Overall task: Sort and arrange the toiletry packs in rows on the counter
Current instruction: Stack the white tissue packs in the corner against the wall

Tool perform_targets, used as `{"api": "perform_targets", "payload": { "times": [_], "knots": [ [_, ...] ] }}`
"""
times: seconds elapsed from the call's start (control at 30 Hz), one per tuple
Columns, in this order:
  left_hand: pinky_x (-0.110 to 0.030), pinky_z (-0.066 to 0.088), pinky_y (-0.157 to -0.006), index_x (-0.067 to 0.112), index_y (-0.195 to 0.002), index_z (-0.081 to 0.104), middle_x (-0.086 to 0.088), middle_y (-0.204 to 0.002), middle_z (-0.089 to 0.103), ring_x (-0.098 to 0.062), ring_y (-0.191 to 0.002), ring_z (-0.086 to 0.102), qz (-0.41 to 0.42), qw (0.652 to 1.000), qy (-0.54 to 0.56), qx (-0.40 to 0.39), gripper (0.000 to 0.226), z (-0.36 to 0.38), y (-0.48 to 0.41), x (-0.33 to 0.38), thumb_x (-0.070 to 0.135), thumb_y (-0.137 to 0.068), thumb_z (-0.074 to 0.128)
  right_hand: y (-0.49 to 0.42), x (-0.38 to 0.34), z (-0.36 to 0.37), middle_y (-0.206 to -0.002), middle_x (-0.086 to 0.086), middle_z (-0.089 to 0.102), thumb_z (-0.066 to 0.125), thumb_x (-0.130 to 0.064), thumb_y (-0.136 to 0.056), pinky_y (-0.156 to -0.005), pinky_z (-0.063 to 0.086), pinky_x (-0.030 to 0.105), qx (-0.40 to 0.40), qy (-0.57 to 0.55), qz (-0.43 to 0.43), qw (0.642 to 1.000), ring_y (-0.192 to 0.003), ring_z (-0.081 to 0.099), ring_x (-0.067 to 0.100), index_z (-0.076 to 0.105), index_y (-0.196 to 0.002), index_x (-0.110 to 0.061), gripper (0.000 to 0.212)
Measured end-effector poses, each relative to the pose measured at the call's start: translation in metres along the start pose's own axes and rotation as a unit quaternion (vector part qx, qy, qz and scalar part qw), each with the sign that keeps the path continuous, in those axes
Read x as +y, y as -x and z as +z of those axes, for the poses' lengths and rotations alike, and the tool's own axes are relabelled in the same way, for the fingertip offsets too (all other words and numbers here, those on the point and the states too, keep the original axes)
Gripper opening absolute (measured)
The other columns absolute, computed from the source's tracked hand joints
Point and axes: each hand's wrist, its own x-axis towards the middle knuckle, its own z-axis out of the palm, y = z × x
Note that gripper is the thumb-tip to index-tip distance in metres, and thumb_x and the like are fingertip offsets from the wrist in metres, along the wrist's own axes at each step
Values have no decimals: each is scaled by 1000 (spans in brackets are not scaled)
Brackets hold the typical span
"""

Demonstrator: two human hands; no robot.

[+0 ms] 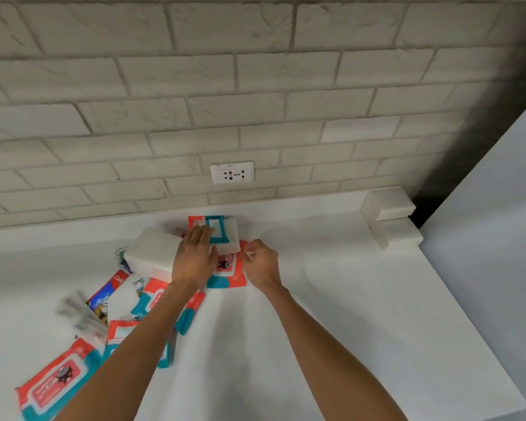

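The toiletry packs (152,296) lie on a white counter (331,314), most of them in a loose heap from 7 to 9 o'clock of the hands. The left hand (195,256) lies flat, fingers straight and close together, on a wipes pack (225,230) at its 12 o'clock, just short of the tiled wall (195,117). This pack has a white body, a red end and a teal frame round a white flap. Below it, toward 6 o'clock, lies a flat red pack (229,270) with a teal end, a white-edged label and a small dark figure. The right hand (261,262) sits at that pack's 3 o'clock edge, fingers curled inward with the tips at the edge; whether they pinch it cannot be told. At 9 o'clock of the left hand, just beside it, a plain white block-shaped pack (152,253) lies askew. The heap holds a red-and-blue toothpaste box (107,294) and more red-and-teal packs, partly blurred. A large red-and-teal pack (52,381) lies in the 7 o'clock corner, its label bearing the same dark figure. An outlet (232,172) sits in the wall at 12 o'clock.
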Motion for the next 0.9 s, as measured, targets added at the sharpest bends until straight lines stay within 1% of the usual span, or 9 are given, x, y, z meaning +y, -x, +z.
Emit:
{"api": "perform_targets", "payload": {
  "times": [0.07, 0.17, 0.33, 0.43, 0.53, 0.63, 0.7, 0.8, 0.9],
  "knots": [
    [-52, 45, -115, 24, -148, 40, -4, -159, 43, -32, -147, 42, -5, 999, -28, -41, 51, 4, -11, -16, 27, -100, 56, -13, -7, 13, -118, 2, 75, 69, -44, -100, -86, 66, 41, -6, 29, 15, 999, -98, 77, 25, 64, -114, -21, 28],
    [-50, 35, -122, 24, -154, 33, -3, -163, 38, -29, -152, 33, 9, 996, -38, -84, 52, 8, -17, -31, 36, -106, 48, -30, -12, 27, -112, 2, 75, 64, -44, -102, -79, 65, 35, -2, 23, 68, 997, -93, 77, 25, 62, -106, -22, 22],
    [-45, 19, -128, 21, -156, 34, -2, -165, 36, -26, -154, 30, 37, 997, -13, -66, 57, 13, -10, -45, 44, -106, 47, -56, -3, 52, -100, 6, 75, 53, -46, -94, -79, 66, 45, 15, -44, 192, 980, -83, 74, 26, 65, -102, -19, 31],
    [-43, 16, -130, 24, -158, 32, 0, -166, 34, -25, -155, 28, 34, 997, -11, -62, 59, 22, -10, -49, 46, -105, 48, -64, -10, 58, -100, 7, 72, 45, -43, -98, -81, 65, 44, 5, -18, 201, 979, -85, 72, 26, 64, -103, -16, 34],
    [-41, 12, -128, 26, -159, 30, 2, -167, 31, -24, -157, 25, 30, 997, -17, -64, 60, 26, -11, -52, 47, -104, 48, -65, -22, 66, -113, 7, 66, 35, -53, -101, -93, 57, 45, 12, 30, 184, 982, -101, 65, 27, 66, -108, -14, 50],
    [-40, 10, -127, 26, -158, 31, 3, -167, 32, -24, -157, 25, 34, 997, -19, -68, 59, 27, -11, -53, 46, -105, 48, -72, -29, 75, -127, 10, 51, 36, -62, -104, -98, 50, 41, 8, 71, 210, 975, -114, 56, 29, 63, -120, -15, 56],
    [-40, 9, -127, 28, -159, 29, 5, -168, 29, -23, -157, 24, 33, 996, -21, -74, 60, 26, -11, -55, 46, -105, 47, -80, -34, 76, -127, 11, 47, 38, -68, -103, -99, 49, 41, -7, 84, 239, 967, -112, 52, 27, 61, -114, -18, 57],
    [-42, 10, -129, 28, -160, 26, 6, -169, 26, -21, -158, 21, 34, 996, -22, -83, 61, 27, -10, -56, 48, -105, 45, -89, -40, 64, -124, 10, 50, 49, -74, -97, -87, 42, 38, -36, 66, 266, 961, -108, 49, 26, 58, -106, -22, 53],
    [-42, 13, -128, 27, -159, 28, 5, -168, 29, -21, -157, 25, 32, 996, -20, -80, 61, 27, -8, -55, 48, -105, 46, -96, -37, 56, -121, 11, 54, 63, -69, -91, -83, 40, 37, -26, 37, 253, 967, -105, 47, 25, 59, -110, -21, 52]
  ]
}}
